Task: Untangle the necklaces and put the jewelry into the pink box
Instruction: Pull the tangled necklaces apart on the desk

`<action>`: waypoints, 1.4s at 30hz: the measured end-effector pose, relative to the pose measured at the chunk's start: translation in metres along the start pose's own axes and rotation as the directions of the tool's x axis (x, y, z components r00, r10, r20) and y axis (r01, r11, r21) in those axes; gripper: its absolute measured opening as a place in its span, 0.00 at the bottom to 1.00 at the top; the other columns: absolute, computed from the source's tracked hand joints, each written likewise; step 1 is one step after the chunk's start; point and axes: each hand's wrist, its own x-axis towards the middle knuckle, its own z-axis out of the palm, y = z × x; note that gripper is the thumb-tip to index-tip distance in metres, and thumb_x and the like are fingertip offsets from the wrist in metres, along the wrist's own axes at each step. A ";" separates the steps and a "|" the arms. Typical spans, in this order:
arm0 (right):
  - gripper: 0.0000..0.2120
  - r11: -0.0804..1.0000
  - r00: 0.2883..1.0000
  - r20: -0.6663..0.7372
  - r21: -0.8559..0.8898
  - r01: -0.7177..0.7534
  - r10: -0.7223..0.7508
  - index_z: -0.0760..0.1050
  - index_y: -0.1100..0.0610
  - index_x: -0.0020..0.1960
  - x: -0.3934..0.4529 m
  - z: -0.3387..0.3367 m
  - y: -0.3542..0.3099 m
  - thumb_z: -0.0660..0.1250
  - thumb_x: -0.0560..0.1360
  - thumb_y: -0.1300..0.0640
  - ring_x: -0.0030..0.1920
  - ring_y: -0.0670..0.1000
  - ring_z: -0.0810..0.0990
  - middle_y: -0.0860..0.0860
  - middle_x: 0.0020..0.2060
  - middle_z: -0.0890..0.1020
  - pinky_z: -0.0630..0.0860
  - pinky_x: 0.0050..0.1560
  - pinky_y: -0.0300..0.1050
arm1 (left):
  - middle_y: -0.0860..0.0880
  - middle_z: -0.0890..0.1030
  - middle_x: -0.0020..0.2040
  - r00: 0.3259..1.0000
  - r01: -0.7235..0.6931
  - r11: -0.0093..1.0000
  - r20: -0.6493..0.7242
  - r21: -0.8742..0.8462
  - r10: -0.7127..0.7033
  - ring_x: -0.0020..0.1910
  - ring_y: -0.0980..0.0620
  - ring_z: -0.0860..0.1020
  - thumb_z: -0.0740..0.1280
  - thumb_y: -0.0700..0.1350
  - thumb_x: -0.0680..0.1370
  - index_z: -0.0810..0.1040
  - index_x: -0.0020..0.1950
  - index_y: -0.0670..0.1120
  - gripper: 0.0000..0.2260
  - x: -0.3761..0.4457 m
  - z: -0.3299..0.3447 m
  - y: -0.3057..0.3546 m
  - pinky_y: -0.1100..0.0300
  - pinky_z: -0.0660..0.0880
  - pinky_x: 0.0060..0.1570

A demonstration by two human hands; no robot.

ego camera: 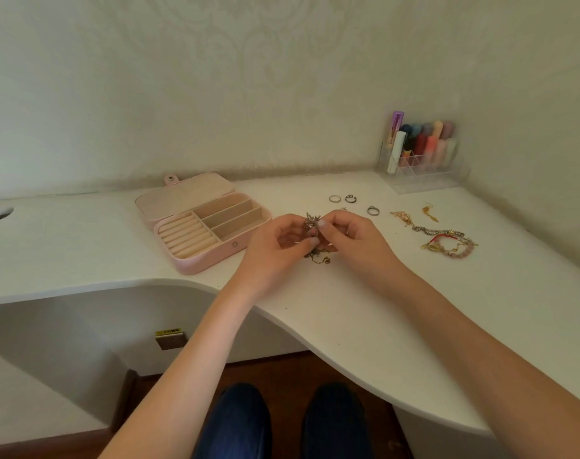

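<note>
Both the left hand [282, 240] and right hand [345, 235] pinch the tangled necklaces [312, 223] in curled fingers above the bench [348, 309]; light, limp, snag-prone chains, best held near the knot.

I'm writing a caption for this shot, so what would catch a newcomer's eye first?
First, the two hands, left hand and right hand, pinching a tangled necklace above the middle of the desk. Left of them sits the open pink box, its compartments showing nothing inside. To the right lie three rings and bracelets.
</note>
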 end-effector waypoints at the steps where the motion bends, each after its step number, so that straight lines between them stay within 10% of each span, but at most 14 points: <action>1: 0.08 1.000 1.000 -0.010 -0.009 0.003 -0.003 0.76 0.60 0.43 0.000 0.000 -0.001 0.61 0.79 0.61 0.34 0.40 0.79 0.50 0.35 0.81 0.74 0.40 0.31 | 0.55 0.83 0.38 1.000 0.003 1.000 0.000 -0.003 -0.003 0.39 0.59 0.80 0.71 0.35 0.73 0.80 0.46 0.47 0.07 0.000 0.000 0.000 0.67 0.75 0.44; 7: 0.09 0.998 0.993 -0.110 0.047 -0.045 0.049 0.78 0.63 0.43 0.002 -0.001 -0.001 0.61 0.79 0.63 0.35 0.52 0.83 0.58 0.35 0.83 0.80 0.42 0.44 | 0.49 0.79 0.36 0.998 0.018 0.999 -0.055 0.027 -0.016 0.35 0.57 0.75 0.69 0.39 0.75 0.79 0.42 0.45 0.03 -0.001 -0.002 0.001 0.65 0.72 0.38; 16: 0.09 0.986 0.991 0.045 0.105 -0.130 0.126 0.79 0.64 0.52 0.000 0.002 0.001 0.68 0.75 0.60 0.39 0.51 0.83 0.59 0.41 0.84 0.81 0.46 0.43 | 0.51 0.77 0.33 0.998 0.035 0.999 -0.044 0.015 -0.034 0.33 0.56 0.74 0.67 0.39 0.76 0.77 0.40 0.47 0.06 -0.001 -0.003 0.002 0.63 0.70 0.36; 27: 0.07 0.980 0.988 -0.093 0.169 -0.105 0.122 0.82 0.60 0.49 0.000 -0.009 -0.005 0.66 0.77 0.60 0.43 0.49 0.83 0.57 0.43 0.84 0.81 0.47 0.42 | 0.47 0.74 0.33 0.998 0.011 0.992 -0.057 0.128 -0.004 0.31 0.57 0.69 0.69 0.39 0.74 0.78 0.40 0.43 0.04 -0.004 -0.001 0.000 0.69 0.67 0.32; 42: 0.10 0.980 0.989 -0.105 0.179 -0.083 0.103 0.81 0.56 0.50 0.001 -0.011 -0.009 0.60 0.80 0.57 0.29 0.44 0.71 0.50 0.33 0.77 0.73 0.37 0.36 | 0.49 0.68 0.30 0.995 -0.014 0.994 -0.100 0.110 0.025 0.29 0.57 0.65 0.71 0.42 0.74 0.80 0.41 0.44 0.03 -0.002 -0.002 -0.001 0.69 0.62 0.30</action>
